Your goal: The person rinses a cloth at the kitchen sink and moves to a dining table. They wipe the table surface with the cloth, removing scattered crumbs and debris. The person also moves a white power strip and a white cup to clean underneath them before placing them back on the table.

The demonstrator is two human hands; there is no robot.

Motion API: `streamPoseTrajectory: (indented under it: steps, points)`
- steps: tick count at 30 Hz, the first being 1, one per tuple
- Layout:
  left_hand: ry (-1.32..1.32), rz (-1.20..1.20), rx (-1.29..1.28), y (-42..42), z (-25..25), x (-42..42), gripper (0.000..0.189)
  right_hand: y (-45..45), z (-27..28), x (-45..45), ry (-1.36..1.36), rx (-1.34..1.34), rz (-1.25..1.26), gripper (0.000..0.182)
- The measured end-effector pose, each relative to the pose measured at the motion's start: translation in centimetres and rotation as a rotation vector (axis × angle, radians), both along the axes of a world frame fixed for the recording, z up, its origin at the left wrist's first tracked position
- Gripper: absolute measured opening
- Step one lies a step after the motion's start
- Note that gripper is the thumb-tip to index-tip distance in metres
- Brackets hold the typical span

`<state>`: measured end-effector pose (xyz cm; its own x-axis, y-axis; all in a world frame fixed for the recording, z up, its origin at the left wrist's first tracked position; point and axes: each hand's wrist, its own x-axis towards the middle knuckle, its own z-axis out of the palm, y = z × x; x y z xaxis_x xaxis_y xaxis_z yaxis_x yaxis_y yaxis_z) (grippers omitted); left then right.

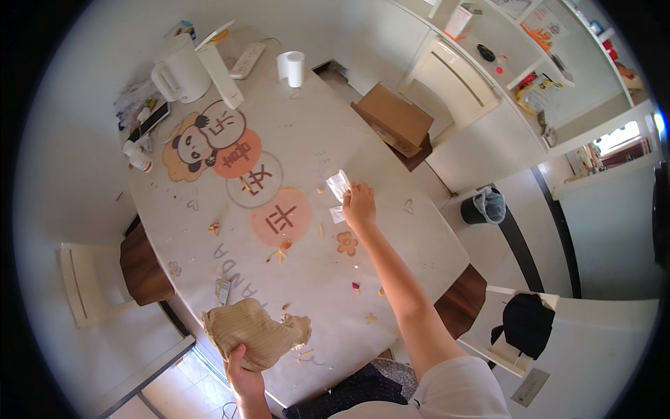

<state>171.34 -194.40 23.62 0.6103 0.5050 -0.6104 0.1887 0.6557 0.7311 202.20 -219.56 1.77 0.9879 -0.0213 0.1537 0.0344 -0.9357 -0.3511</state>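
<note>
My left hand (245, 376) grips a crumpled brown paper bag (250, 331) by its lower side, over the near left edge of the table (419, 235). The bag's bunched end points right, and its contents are hidden. Stretched out across the tabletop, my right hand (359, 205) has its fingers closed on a thin white wrapper or tissue (338, 183). A second pale piece (336, 213) shows beside that hand; whether the two are joined, I cannot tell. Food scraps lie scattered about, among them a yellowish branched piece (279, 253) and a small red bit (356, 286).
A white electric kettle (183, 70), a power strip (248, 60) and a white paper roll (295, 69) stand at the far end. White bottles (137, 156) sit by the left edge. Chairs surround the table; one bears a cardboard box (393, 116). A lined bin (484, 205) stands right.
</note>
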Motion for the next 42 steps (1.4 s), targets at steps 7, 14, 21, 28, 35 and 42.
streamPoseTrajectory:
  steps: [7,14,21,28,35,42]
  points:
    - [0.000,0.029,0.034,1.1,0.0,-1.1,0.059,4.4,0.6,-0.9,0.073,-0.064,0.053,0.053]
    - [0.020,0.032,-0.017,0.8,0.4,-1.0,0.059,9.9,-1.6,1.9,-0.031,0.010,0.108,0.043]
    - [-0.007,0.076,-0.023,0.9,1.5,-1.5,0.057,15.6,-1.0,-1.6,-0.085,0.169,0.653,0.045]
    - [-0.001,0.136,-0.039,2.0,1.0,-3.3,0.058,14.6,2.6,-12.6,0.154,0.112,0.956,0.044]
    - [-0.039,0.159,-0.027,3.4,1.4,-4.7,0.057,11.8,2.4,-4.2,0.377,0.724,0.268,0.026]
    - [0.003,0.203,-0.030,3.3,0.2,-6.0,0.055,13.2,1.7,3.5,0.134,-0.004,0.488,0.036]
